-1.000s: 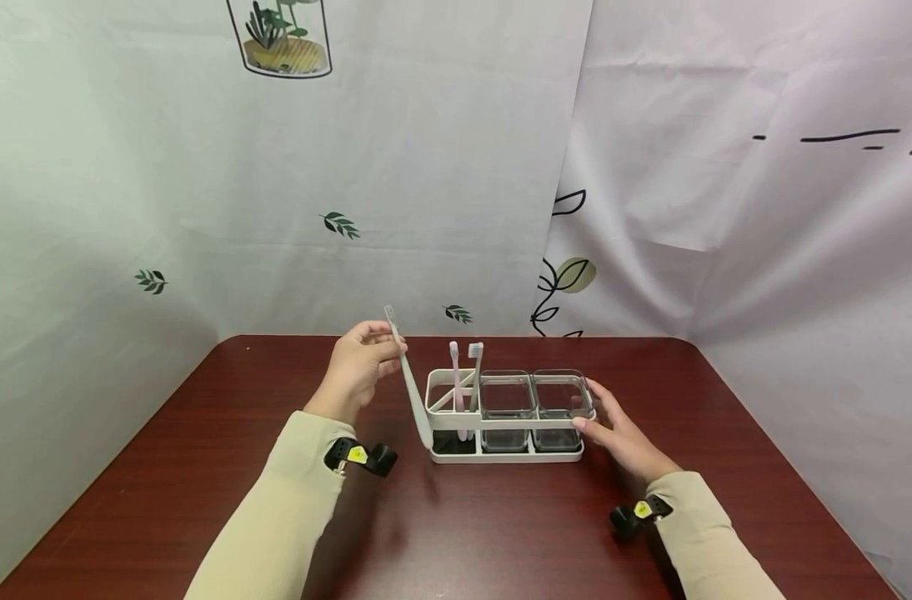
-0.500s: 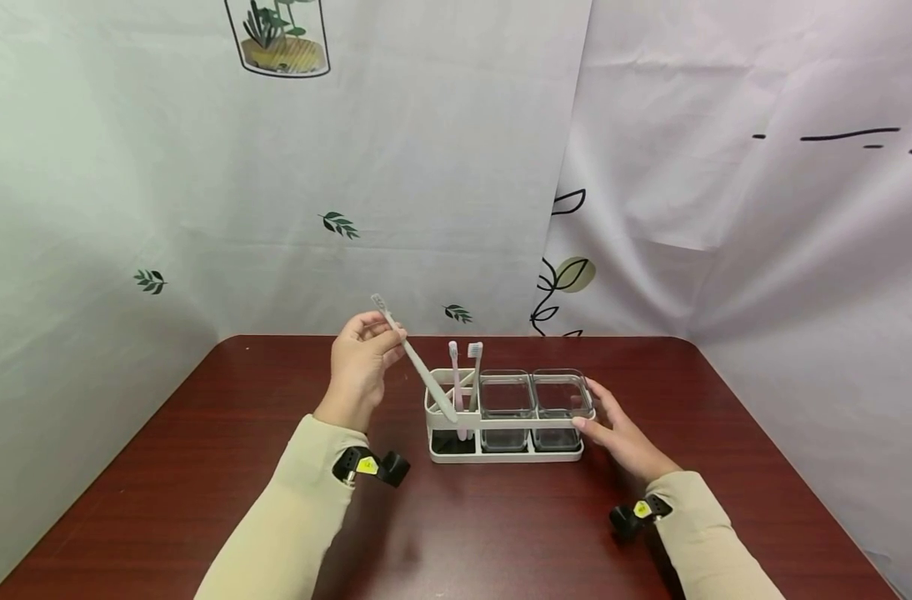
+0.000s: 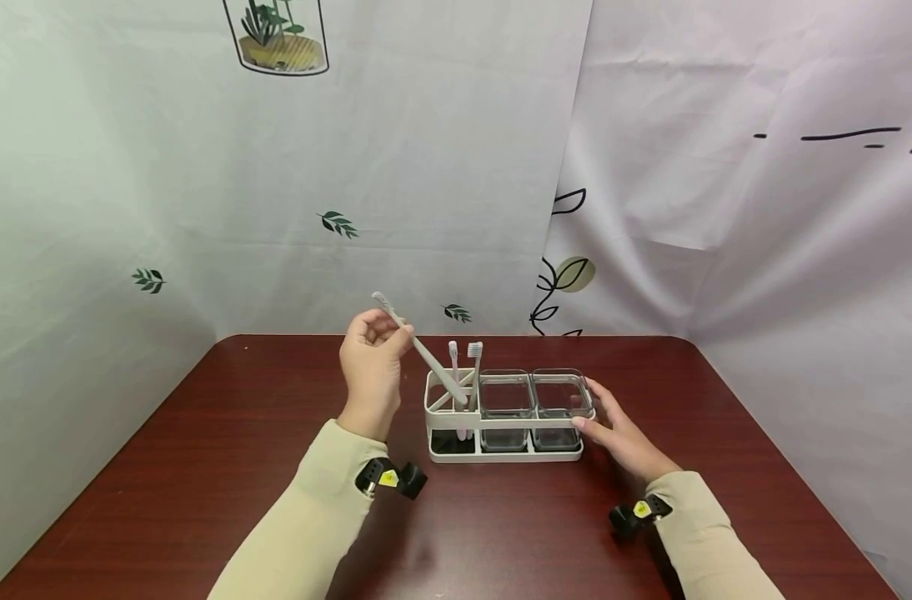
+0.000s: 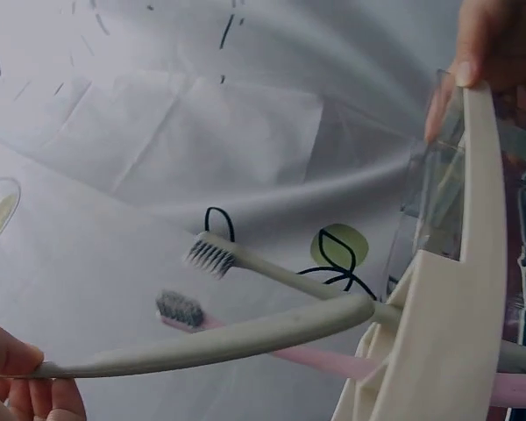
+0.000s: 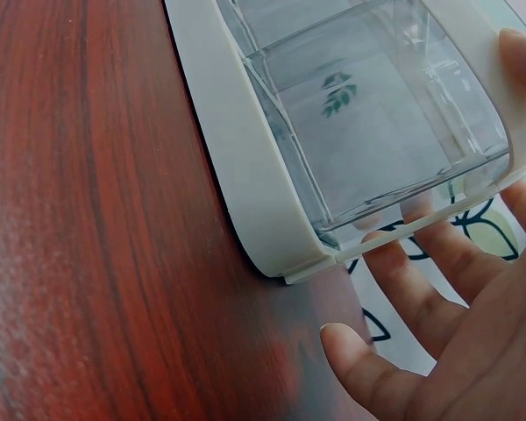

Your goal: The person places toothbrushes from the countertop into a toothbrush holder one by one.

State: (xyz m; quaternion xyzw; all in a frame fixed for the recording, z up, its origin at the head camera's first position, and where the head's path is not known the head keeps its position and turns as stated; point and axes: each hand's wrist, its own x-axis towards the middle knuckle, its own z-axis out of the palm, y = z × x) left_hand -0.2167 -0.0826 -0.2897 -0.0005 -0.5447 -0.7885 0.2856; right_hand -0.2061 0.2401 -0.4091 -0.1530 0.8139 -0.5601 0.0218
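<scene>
A white holder [image 3: 456, 419] stands mid-table with two clear cups [image 3: 507, 397] in its right bays. Its left bay holds a pink toothbrush [image 3: 454, 367] and a grey-bristled one [image 3: 474, 361]. My left hand [image 3: 373, 350] pinches a pale grey toothbrush [image 3: 420, 348] near its head, slanted, its handle end inside the left bay. In the left wrist view that toothbrush [image 4: 219, 344] reaches the holder's rim [image 4: 460, 289]. My right hand [image 3: 613, 425] rests with straight fingers against the holder's right end; the right wrist view shows its fingers [image 5: 438, 272] beside the clear cup [image 5: 377, 114].
The dark red table [image 3: 201, 467] has bare wood on every side of the holder. White printed cloth [image 3: 426, 167] hangs close behind the table's far edge and along both sides.
My left hand moved right and up with the pale grey toothbrush; its lower end swung from outside the holder's left side into the left bay. The right hand stayed put.
</scene>
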